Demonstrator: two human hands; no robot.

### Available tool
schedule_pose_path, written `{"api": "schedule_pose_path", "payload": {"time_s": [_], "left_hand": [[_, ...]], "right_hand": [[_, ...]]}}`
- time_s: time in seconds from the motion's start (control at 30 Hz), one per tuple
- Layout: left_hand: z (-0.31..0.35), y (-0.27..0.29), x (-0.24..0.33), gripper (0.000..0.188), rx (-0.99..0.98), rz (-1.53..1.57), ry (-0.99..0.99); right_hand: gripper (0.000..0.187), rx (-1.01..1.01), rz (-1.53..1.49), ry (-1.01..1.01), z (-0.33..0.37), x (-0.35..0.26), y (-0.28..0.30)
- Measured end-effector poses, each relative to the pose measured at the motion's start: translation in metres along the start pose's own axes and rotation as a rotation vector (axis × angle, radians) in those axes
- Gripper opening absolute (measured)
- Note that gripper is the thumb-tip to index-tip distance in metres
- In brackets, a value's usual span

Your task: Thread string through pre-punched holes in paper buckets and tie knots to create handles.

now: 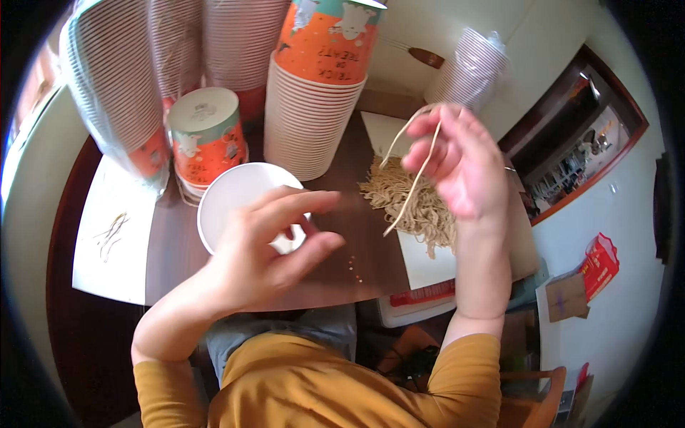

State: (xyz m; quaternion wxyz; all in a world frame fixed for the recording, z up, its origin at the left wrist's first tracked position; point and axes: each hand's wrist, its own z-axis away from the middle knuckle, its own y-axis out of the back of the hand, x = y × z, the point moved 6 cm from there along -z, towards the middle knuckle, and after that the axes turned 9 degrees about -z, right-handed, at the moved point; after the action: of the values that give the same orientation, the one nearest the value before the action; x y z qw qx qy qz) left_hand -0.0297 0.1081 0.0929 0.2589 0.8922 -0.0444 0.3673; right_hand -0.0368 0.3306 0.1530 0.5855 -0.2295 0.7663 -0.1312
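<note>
My right hand point(460, 157) is raised over the right side of the table, closed in a pinch on a piece of tan twine point(417, 182). Both ends of the twine hang down from its fingertips. Below it lies a loose pile of tan twine pieces point(410, 203) on a white sheet point(428, 264). My left hand point(275, 239) is open, thumb and fingers apart with nothing between them. It hovers in front of a white paper cup point(228, 189), whose round mouth faces me and is partly hidden by the hand.
An upside-down orange patterned cup point(207, 146) stands behind the white one. Tall stacks of cups point(314, 107) and plastic-wrapped stacks point(114, 85) line the back. Small pale bits point(352, 269) lie on the dark tabletop point(328, 278). Thin dark strands point(110, 235) rest at the left.
</note>
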Motion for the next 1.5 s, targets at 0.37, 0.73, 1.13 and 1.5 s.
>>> {"api": "schedule_pose_path", "payload": {"time_s": [0.37, 0.73, 1.13, 1.5], "left_hand": [[0.073, -0.068, -0.031, 0.036, -0.574, 1.185, 0.733], [0.074, -0.088, -0.024, 0.036, -0.421, 0.696, 0.533], [0.078, -0.095, -0.030, 0.036, -0.384, 0.637, 0.531], [0.069, -0.054, -0.025, 0.012, -0.399, 0.246, 0.351]], "right_hand": [[0.018, 0.147, -0.190, -0.001, 0.060, 0.083, 0.005], [0.022, 0.241, -0.301, -0.065, 0.089, 0.100, 0.000], [0.024, 0.277, -0.466, -0.067, 0.103, 0.117, 0.011], [0.014, 0.263, 0.560, -0.014, 0.103, 0.116, 0.032]]}}
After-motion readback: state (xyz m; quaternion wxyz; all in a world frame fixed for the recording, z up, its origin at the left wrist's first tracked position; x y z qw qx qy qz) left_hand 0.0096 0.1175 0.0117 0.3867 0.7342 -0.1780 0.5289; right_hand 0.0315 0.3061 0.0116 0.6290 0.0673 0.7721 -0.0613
